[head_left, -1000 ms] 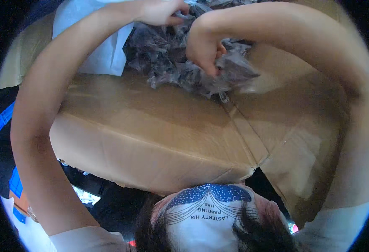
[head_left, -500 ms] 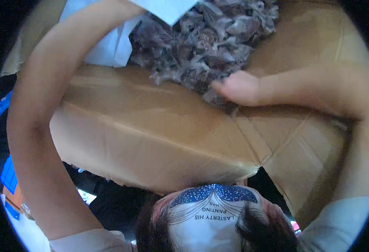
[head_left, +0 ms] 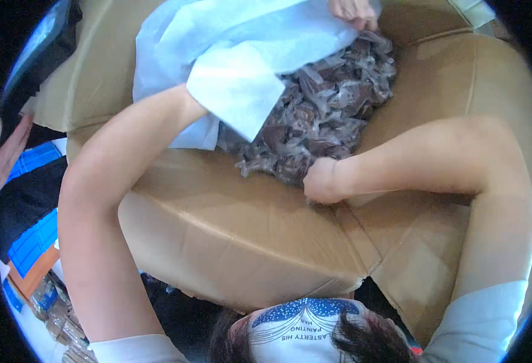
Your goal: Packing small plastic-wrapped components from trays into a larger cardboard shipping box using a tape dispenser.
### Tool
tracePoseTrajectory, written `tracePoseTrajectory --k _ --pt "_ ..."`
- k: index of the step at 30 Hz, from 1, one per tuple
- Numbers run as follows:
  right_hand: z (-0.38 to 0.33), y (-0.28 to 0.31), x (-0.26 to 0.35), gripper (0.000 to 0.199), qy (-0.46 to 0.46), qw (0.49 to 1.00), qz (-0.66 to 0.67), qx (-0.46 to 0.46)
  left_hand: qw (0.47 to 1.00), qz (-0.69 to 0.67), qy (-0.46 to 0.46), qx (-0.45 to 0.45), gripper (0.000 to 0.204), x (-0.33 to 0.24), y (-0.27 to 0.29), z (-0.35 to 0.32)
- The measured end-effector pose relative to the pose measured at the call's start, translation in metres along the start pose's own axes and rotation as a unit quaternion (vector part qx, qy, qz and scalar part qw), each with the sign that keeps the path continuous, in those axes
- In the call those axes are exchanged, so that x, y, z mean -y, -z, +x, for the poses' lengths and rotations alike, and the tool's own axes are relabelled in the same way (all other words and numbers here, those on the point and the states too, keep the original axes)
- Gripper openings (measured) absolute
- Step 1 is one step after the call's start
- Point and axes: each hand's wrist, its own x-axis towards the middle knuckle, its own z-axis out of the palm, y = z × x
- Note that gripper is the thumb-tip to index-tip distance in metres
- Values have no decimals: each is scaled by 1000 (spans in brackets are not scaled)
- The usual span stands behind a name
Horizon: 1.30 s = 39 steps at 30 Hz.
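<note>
A heap of dark pieces in crinkled clear plastic wrappers (head_left: 332,112) lies in a large cardboard box (head_left: 241,212). At the heap's near edge, by the box's inner corner, is my right hand (head_left: 322,180). Its fingers are curled closed, and whatever they hold is hidden. A pale bluish-white sheet or bag (head_left: 181,45) spreads over the far left part of the heap. My left forearm (head_left: 136,139) reaches to it, and my left hand is hidden under its white folded flap (head_left: 235,88).
Another person's hand (head_left: 355,11) is at the sheet's far right end, above the heap. Box flaps (head_left: 405,296) stick out towards me. To the left are blue crates (head_left: 33,242), clear-wrapped packages (head_left: 63,320) and part of another person's arm (head_left: 15,148).
The view has shifted, so the box sits lower and more of its far side shows. Another person's hand has come into view at the sheet. My right hand's fingers have curled in.
</note>
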Motion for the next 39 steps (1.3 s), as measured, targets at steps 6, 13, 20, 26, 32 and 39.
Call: tracePoseTrajectory --k 6,13,20,26,32,39 --pt "-23 12 -92 38 -316 913 9 -257 1000 1 -19 -12 30 -29 -8 0" --pt "-38 -36 -162 48 -255 964 -31 -69 998 0 -44 -33 30 -42 5 33" --pt "-32 28 -162 37 -211 971 105 41 998 -17 -31 -61 30 -40 20 31" --pt "-52 7 -144 17 -234 965 -29 -117 994 -39 -69 -75 29 -44 19 51" --pt "-47 28 -11 36 -65 989 136 -9 990 -46 -89 -95 29 -44 19 54" --pt "4 -42 -8 37 -90 967 219 -98 988 -31 -130 -82 29 -56 10 28"
